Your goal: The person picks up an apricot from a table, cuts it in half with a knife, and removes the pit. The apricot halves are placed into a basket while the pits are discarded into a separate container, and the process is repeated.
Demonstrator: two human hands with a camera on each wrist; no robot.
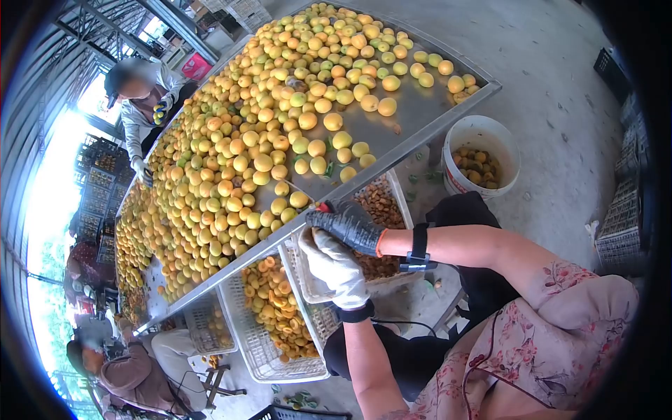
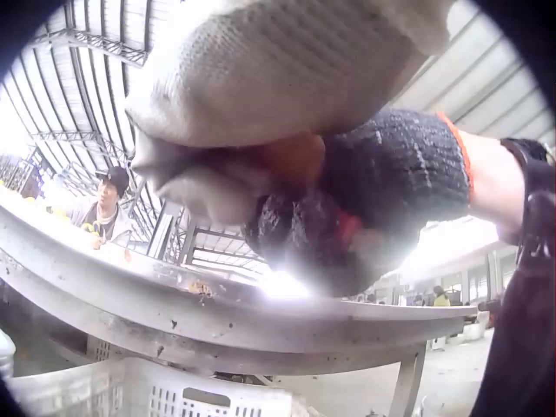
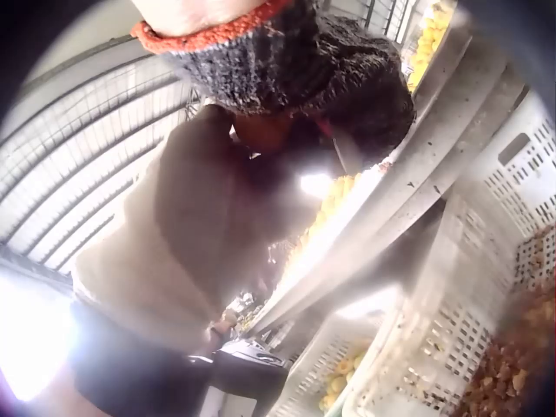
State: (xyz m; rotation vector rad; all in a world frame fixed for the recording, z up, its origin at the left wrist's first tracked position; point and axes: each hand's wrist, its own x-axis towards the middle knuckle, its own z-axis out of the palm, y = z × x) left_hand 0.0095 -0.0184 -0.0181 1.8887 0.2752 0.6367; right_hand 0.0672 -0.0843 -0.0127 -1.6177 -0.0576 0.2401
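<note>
My left hand (image 1: 334,269), in a white knit glove, is at the table's near edge with its fingers curled around an apricot (image 2: 300,160). Most of that fruit is hidden by the gloves; an orange patch shows in both wrist views. My right hand (image 1: 351,225), in a dark glove with an orange cuff, meets the left hand. It grips a small knife (image 1: 322,207) with a red handle, whose thin blade points away over the table edge. Loose apricots (image 1: 262,162) cover the metal table (image 1: 420,119) just beyond both hands.
Below the edge stand a white crate (image 1: 245,350) of split apricots and another crate (image 1: 402,199) of brown pits. A white bucket (image 1: 481,126) holds darker fruit at the right. One person (image 1: 168,80) works across the table, another person (image 1: 133,374) sits at lower left.
</note>
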